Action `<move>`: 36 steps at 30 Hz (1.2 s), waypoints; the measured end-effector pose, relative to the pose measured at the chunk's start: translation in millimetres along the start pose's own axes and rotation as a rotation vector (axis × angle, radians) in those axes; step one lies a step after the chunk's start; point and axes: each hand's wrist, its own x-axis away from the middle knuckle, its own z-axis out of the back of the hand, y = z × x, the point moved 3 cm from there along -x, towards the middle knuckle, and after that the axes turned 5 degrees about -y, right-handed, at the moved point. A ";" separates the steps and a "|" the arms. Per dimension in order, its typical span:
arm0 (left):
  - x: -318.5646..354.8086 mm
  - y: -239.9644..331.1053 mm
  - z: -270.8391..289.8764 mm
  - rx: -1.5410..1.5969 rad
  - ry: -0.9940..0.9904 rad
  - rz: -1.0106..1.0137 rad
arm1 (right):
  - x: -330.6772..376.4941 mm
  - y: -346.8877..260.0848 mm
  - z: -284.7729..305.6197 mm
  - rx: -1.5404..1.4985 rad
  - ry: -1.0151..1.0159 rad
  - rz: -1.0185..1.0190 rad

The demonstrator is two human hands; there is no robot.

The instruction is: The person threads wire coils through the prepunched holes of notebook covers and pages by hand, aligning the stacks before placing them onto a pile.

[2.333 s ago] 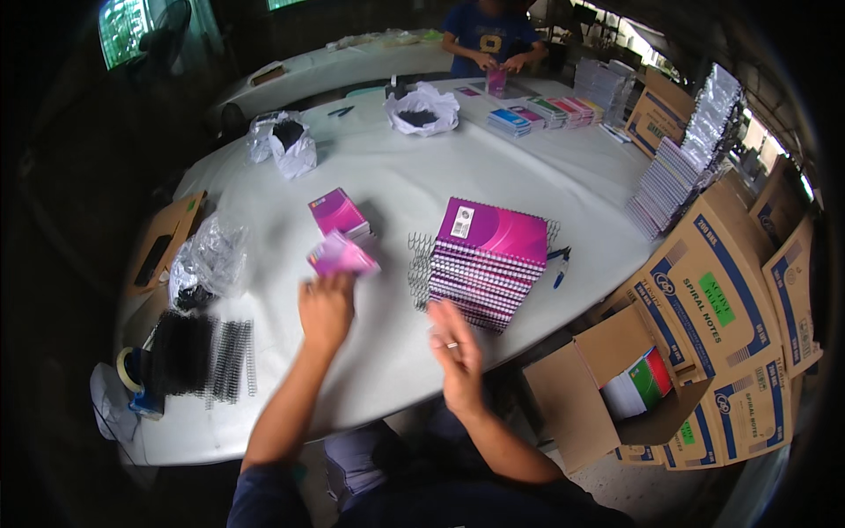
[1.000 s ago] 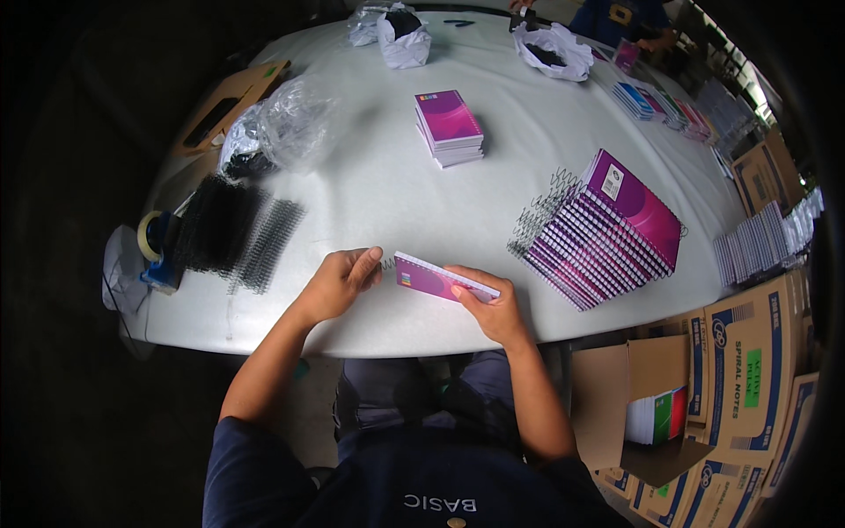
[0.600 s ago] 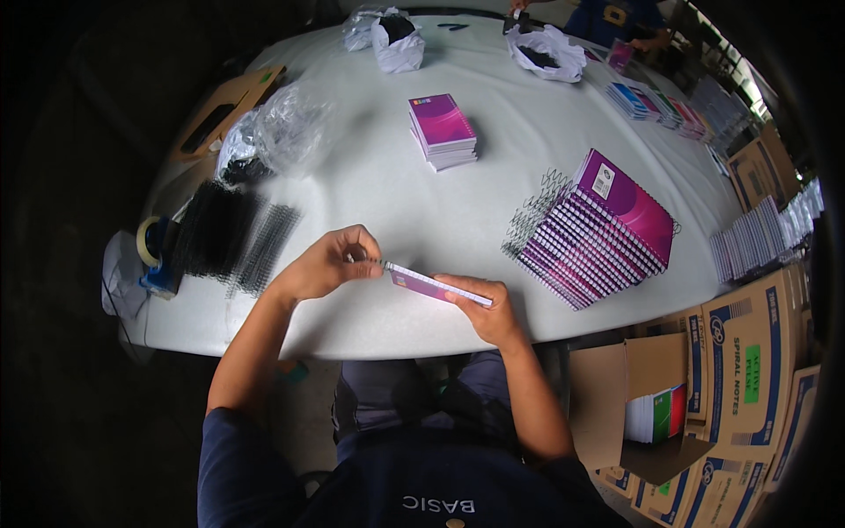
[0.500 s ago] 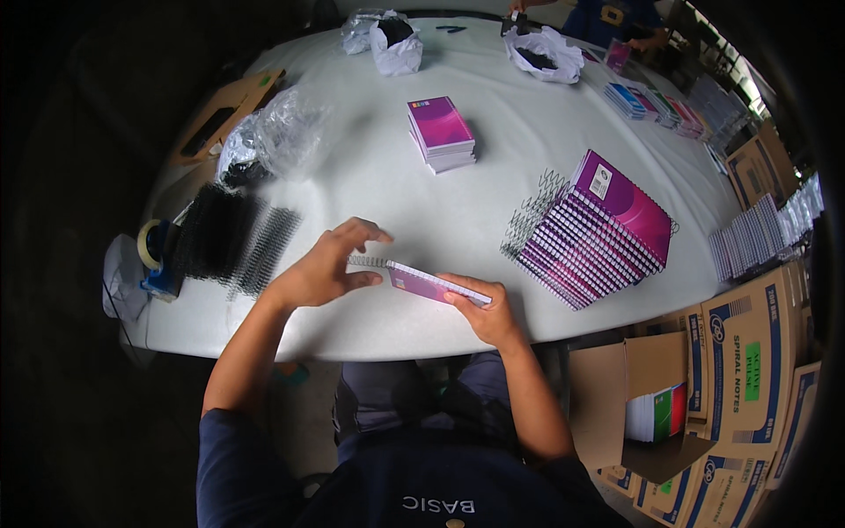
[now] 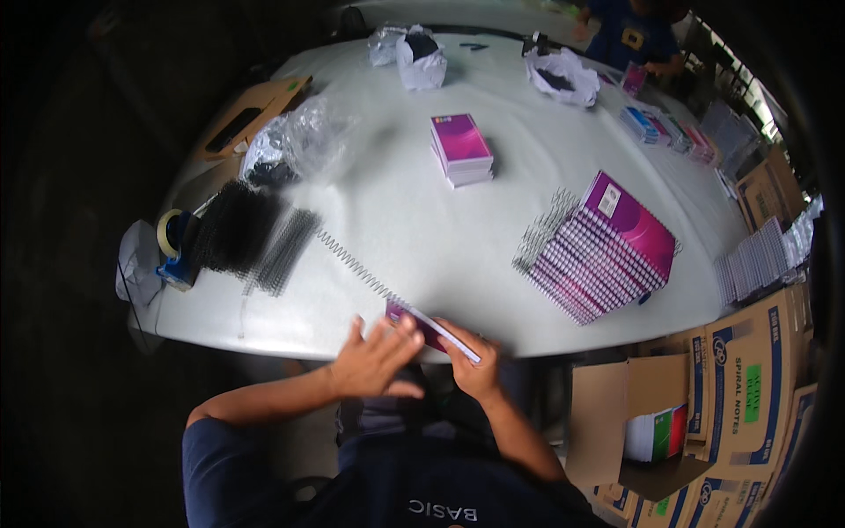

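A small purple notebook (image 5: 433, 332) sits at the near edge of the white table (image 5: 422, 229), tilted so its long edge runs from upper left to lower right. A metal spiral coil (image 5: 356, 267) stretches away from the notebook's upper left corner, lying across the tabletop toward the heap of black coils (image 5: 239, 236). The right hand (image 5: 473, 368) pinches the notebook's lower right end between thumb and fingers. The left hand (image 5: 374, 361) lies flat and spread, fingers fanned, with its fingertips against the notebook's near edge by the end of the spiral; it grips nothing.

Just left of the black coils stands a blue tape dispenser (image 5: 176, 255) with a roll of tape. Beyond them lies a crumpled clear plastic bag (image 5: 295, 145) and a flat brown cardboard piece (image 5: 251, 117). Near the middle of the table rests a short stack of purple notebooks (image 5: 461, 150). To the right, a long fanned row of bound purple notebooks (image 5: 603, 251) leans over. Open cardboard boxes (image 5: 704, 405) crowd the right side. At the far end another person (image 5: 629, 35) in a blue top works.
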 end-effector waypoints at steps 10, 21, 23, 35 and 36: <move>23.1 14.8 -1.1 0.045 0.116 -0.067 | 11.5 -5.9 -16.9 0.140 -0.099 0.201; -15.3 -3.6 2.2 0.256 0.331 0.102 | 12.1 -7.3 -20.1 0.085 -0.210 0.178; -17.3 -5.5 -11.3 0.327 0.245 0.190 | 11.3 -8.6 -23.2 0.119 -0.200 0.178; 2.5 46.4 -35.5 0.671 0.092 -0.070 | 7.5 8.0 -13.9 -0.046 -0.182 -0.133; 9.4 53.5 -30.5 0.670 -0.067 -0.268 | 5.1 7.5 -9.1 -0.146 -0.189 -0.109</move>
